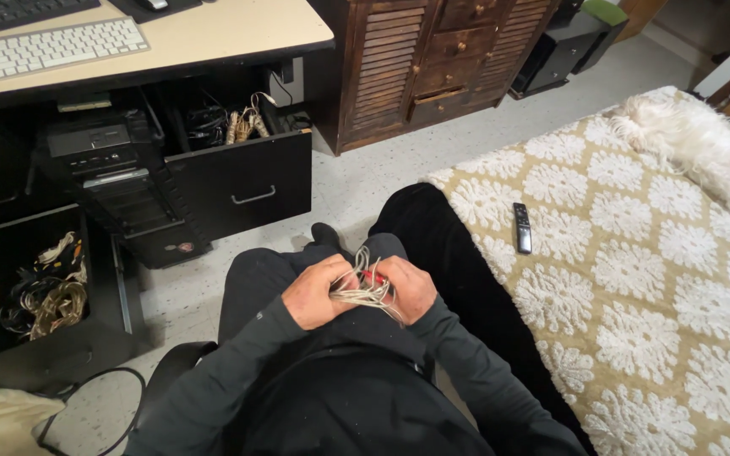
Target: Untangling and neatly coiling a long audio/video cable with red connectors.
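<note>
Over my lap I hold a bundle of thin whitish cable (365,285) looped several times. My left hand (314,291) is closed around the bundle's left side. My right hand (410,285) grips the right side, where a small red part (372,275) shows between the fingers. Loose loops stick up above both hands. I sit in dark clothes with my knees pointing toward the desk.
An open black drawer (242,181) with cables stands under the desk ahead, and another drawer (35,287) full of tangled cables lies at the left. A computer tower (120,186) stands between them. A bed with a patterned cover (635,253) and a black remote (522,228) is at the right.
</note>
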